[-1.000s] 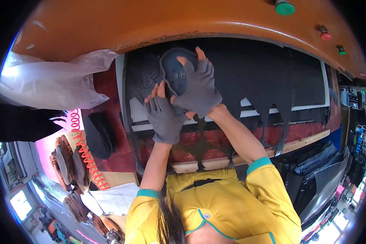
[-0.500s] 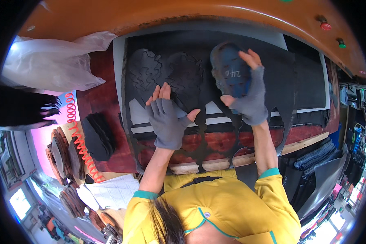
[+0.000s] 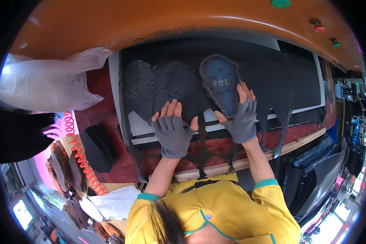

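A sole-shaped cutting die [image 3: 221, 77] with a blue-grey face and a raised rim lies on a black sheet [image 3: 276, 77]. Around its narrow near end, my right hand [image 3: 240, 120] has the thumb on the left side and the fingers along the right edge. Left of the die, two jagged sole-shaped cut outlines [image 3: 175, 81] show in the sheet. My left hand [image 3: 173, 132] rests palm down by the sheet's near edge, below those outlines, fingers spread and holding nothing. Both hands wear grey fingerless gloves.
An orange machine body [image 3: 150, 20] with red and green buttons spans the far side. Clear plastic [image 3: 49, 77], a stack of black cut pieces [image 3: 97, 148] and a red coiled hose [image 3: 77, 148] are at left. Black sheets [image 3: 309, 166] are stacked at near right.
My right hand has come nearer to me and left with the die, its grip now at the narrow end. My left hand has shifted slightly nearer and to the right.
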The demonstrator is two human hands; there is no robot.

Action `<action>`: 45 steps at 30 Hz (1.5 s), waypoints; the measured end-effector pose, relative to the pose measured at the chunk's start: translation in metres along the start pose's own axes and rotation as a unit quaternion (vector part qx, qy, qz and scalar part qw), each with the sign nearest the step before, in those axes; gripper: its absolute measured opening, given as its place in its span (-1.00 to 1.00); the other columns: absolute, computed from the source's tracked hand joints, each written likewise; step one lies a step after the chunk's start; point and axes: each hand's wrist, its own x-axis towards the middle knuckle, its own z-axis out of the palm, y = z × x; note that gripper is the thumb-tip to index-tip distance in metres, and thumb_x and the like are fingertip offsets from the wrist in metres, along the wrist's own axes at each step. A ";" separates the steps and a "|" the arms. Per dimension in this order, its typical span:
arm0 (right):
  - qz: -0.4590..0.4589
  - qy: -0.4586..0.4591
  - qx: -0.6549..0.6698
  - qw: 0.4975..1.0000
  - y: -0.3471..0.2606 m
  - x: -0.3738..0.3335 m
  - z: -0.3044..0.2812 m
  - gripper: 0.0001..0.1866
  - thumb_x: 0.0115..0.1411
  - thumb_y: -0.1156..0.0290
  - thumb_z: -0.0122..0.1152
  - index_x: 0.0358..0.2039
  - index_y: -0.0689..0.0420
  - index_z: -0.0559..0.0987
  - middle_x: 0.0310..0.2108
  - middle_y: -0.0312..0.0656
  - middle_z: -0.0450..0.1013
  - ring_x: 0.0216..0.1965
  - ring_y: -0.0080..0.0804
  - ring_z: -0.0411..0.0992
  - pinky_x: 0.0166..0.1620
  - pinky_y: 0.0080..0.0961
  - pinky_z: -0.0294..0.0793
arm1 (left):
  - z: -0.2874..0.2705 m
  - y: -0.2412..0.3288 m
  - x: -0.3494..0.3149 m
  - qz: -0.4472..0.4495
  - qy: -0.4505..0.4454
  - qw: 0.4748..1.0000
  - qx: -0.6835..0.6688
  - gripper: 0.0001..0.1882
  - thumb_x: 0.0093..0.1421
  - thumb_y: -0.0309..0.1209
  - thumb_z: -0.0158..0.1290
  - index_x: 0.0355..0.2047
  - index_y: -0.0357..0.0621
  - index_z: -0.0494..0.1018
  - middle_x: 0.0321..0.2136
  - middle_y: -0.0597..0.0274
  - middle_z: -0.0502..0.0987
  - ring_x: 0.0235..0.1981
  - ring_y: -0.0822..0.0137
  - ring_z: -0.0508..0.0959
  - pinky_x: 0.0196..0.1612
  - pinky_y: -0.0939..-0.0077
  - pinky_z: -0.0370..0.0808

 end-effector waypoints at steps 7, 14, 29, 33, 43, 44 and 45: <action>-0.010 0.030 0.011 0.999 0.027 0.036 0.027 -0.01 -0.01 -0.03 0.41 0.28 0.27 0.18 0.20 0.19 0.25 0.23 0.09 0.26 0.29 0.04 0.13 | 0.024 -0.011 0.039 -0.008 0.041 0.999 0.033 -0.47 0.09 -0.18 0.22 0.02 -0.15 0.40 0.01 0.15 0.49 0.01 0.12 0.50 0.05 0.08 0.34; 0.017 0.060 0.004 0.998 0.024 0.090 0.028 0.08 -0.05 -0.05 0.46 0.32 0.27 0.12 0.22 0.15 0.23 0.24 0.12 0.22 0.29 -0.03 0.18 | 0.041 -0.021 0.082 -0.028 0.075 0.996 0.027 -0.43 0.11 -0.18 0.23 0.05 -0.19 0.36 0.05 0.03 0.43 0.10 0.02 0.41 0.13 0.03 0.29; 0.031 -0.012 0.007 0.999 0.041 0.001 0.036 -0.65 0.09 0.10 0.32 -0.30 0.07 0.46 -0.47 -0.21 0.44 -0.44 -0.20 0.44 -0.33 -0.28 0.43 | 0.071 0.133 0.298 0.380 0.148 0.900 0.156 -0.34 0.28 0.01 -0.14 0.27 -0.10 0.21 0.34 0.17 0.17 0.40 0.24 0.08 0.31 -0.15 -0.04; 0.016 -0.021 -0.025 0.999 0.047 0.018 0.040 -0.63 0.12 0.04 0.22 -0.26 0.08 0.48 -0.45 -0.21 0.43 -0.38 -0.23 0.44 -0.35 -0.27 0.39 | 0.082 0.107 0.253 0.340 0.166 0.926 -0.002 -0.36 0.19 0.01 0.06 0.21 -0.01 0.31 0.23 0.03 0.25 0.23 -0.03 0.28 0.21 -0.14 0.06; -0.030 -0.023 -0.011 0.999 0.055 0.018 0.045 -0.67 0.10 0.09 0.23 -0.29 0.08 0.50 -0.42 -0.15 0.41 -0.35 -0.12 0.44 -0.31 -0.21 0.43 | 0.064 0.017 0.032 0.068 -0.038 0.997 0.029 -0.60 0.17 -0.18 0.07 -0.06 -0.15 0.43 0.00 0.00 0.41 0.06 -0.05 0.42 0.07 -0.02 0.31; -0.026 -0.019 -0.007 0.999 0.054 0.018 0.044 -0.68 0.11 0.09 0.22 -0.30 0.08 0.50 -0.43 -0.15 0.41 -0.36 -0.12 0.44 -0.31 -0.21 0.43 | 0.068 0.014 0.024 0.061 -0.048 0.996 0.034 -0.65 0.17 -0.19 0.06 -0.13 -0.14 0.45 -0.05 0.04 0.43 0.04 -0.03 0.43 0.06 0.00 0.32; -0.022 -0.023 -0.008 0.999 0.054 0.018 0.044 -0.69 0.12 0.09 0.22 -0.31 0.08 0.50 -0.43 -0.15 0.41 -0.37 -0.12 0.43 -0.32 -0.22 0.43 | 0.074 0.011 0.021 0.067 -0.039 0.996 0.037 -0.70 0.16 -0.20 0.05 -0.20 -0.13 0.46 -0.10 0.08 0.44 0.02 0.00 0.44 0.04 0.01 0.33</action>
